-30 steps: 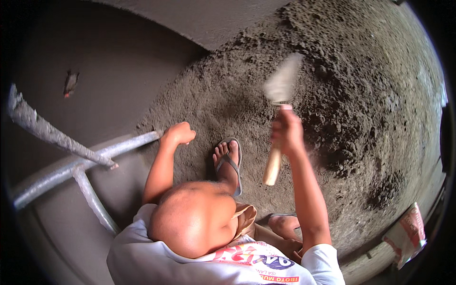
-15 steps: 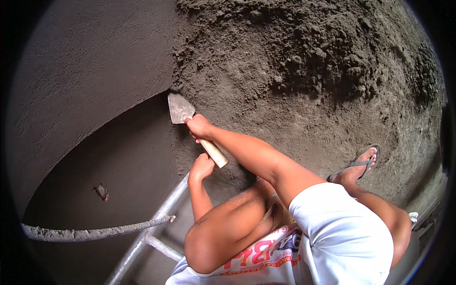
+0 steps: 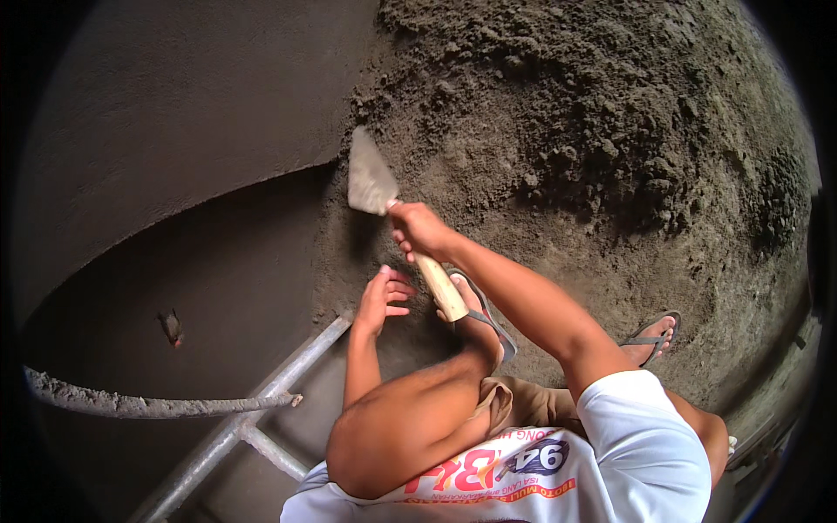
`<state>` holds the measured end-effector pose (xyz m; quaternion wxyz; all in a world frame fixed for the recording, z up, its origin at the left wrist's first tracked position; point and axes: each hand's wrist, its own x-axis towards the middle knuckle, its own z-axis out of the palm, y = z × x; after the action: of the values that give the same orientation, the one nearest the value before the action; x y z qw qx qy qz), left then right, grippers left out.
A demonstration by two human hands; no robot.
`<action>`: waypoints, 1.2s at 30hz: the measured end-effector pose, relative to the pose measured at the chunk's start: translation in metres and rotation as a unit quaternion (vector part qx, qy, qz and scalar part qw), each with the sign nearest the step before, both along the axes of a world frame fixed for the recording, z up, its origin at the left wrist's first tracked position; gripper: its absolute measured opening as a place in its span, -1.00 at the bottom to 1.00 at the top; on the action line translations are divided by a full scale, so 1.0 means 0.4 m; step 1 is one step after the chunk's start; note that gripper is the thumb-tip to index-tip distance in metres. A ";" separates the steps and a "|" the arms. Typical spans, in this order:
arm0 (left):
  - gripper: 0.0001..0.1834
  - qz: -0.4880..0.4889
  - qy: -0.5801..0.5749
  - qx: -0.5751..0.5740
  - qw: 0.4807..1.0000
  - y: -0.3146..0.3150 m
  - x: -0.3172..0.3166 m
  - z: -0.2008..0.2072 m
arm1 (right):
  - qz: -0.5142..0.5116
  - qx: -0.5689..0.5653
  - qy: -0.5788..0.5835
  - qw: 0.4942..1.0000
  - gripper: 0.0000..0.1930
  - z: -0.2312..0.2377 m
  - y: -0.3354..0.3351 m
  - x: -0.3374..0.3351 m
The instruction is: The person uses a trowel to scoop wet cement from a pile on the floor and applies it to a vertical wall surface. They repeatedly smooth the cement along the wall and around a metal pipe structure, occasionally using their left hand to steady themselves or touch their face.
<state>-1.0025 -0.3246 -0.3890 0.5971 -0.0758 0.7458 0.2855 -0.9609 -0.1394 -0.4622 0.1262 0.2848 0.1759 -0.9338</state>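
Observation:
A masonry trowel (image 3: 372, 177) with a pointed grey blade and a pale wooden handle is in my right hand (image 3: 421, 232). My fingers wrap round the handle close to the blade. The blade is over the rough brown mortar or soil (image 3: 488, 166), just right of the smooth grey wall. Below the trowel, my left hand (image 3: 384, 298) is held up with its fingers apart and nothing in them. It is near the handle's lower part but not touching it.
A metal frame of pipes (image 3: 301, 361) stands at the lower left, by my left forearm. A crusted bar (image 3: 166, 406) crosses in front of the smooth wall (image 3: 183, 87). Clumpy heaped material (image 3: 645, 139) rises at the upper right. My sandalled foot (image 3: 652, 338) rests on the ground at right.
My right hand and the trowel have shifted right, with the blade away from the wall's edge. My left hand, earlier closed beside the handle, has opened its fingers. The whole view has shifted slightly.

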 end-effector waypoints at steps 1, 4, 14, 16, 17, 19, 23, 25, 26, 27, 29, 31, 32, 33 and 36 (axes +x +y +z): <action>-0.52 0.110 -0.051 0.089 0.989 0.016 0.027 0.019 | 0.033 -0.017 0.011 0.999 -0.59 0.003 -0.011 -0.021; -0.48 0.321 -0.101 0.248 0.908 0.150 0.140 0.029 | 0.050 -0.013 0.003 0.999 -0.59 -0.028 -0.013 -0.066; -0.89 0.293 0.058 0.139 0.944 0.295 0.193 -0.023 | 0.046 0.004 0.006 0.999 -0.54 -0.029 0.053 -0.098; -0.89 0.283 0.050 0.145 0.947 0.289 0.183 -0.017 | 0.039 0.022 0.008 0.999 -0.54 -0.024 0.056 -0.103; -0.89 0.279 0.056 0.144 0.948 0.293 0.183 -0.006 | 0.036 0.026 0.004 0.999 -0.54 -0.021 0.055 -0.104; -0.89 0.286 0.044 0.150 0.945 0.290 0.180 0.003 | 0.031 0.028 -0.005 0.999 -0.53 -0.017 0.049 -0.101; -0.90 0.301 0.032 0.151 0.941 0.288 0.180 0.004 | 0.039 0.046 -0.004 0.998 -0.52 -0.015 0.051 -0.104; -0.90 0.311 0.031 0.151 0.938 0.294 0.187 0.000 | 0.045 0.061 -0.011 0.997 -0.52 -0.014 0.053 -0.102; -0.90 0.315 0.027 0.154 0.936 0.296 0.190 -0.005 | 0.048 0.074 -0.008 0.996 -0.51 -0.018 0.055 -0.099; -0.91 0.319 0.023 0.158 0.934 0.297 0.194 -0.011 | 0.051 0.087 -0.005 0.995 -0.51 -0.022 0.058 -0.093; -0.91 0.317 0.024 0.168 0.933 0.296 0.200 -0.016 | 0.044 0.113 -0.019 0.992 -0.51 -0.020 0.079 -0.092; -0.91 0.309 0.025 0.174 0.935 0.301 0.202 -0.021 | 0.027 0.133 -0.060 0.989 -0.52 -0.014 0.106 -0.083; -0.92 0.301 0.023 0.176 0.937 0.314 0.202 -0.028 | -0.005 0.117 -0.047 0.992 -0.53 0.001 0.134 -0.066; -0.92 0.292 0.021 0.178 0.939 0.330 0.199 -0.034 | 0.002 0.121 -0.041 0.992 -0.53 -0.002 0.151 -0.065; -0.91 0.285 0.013 0.183 0.941 0.389 0.200 -0.018 | 0.012 0.121 -0.027 0.992 -0.54 -0.015 0.197 -0.069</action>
<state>-0.9227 -0.1689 -0.3964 0.4847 -0.1710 0.6357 0.5760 -0.9886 -0.0605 -0.4682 0.1067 0.3210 0.2874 -0.8961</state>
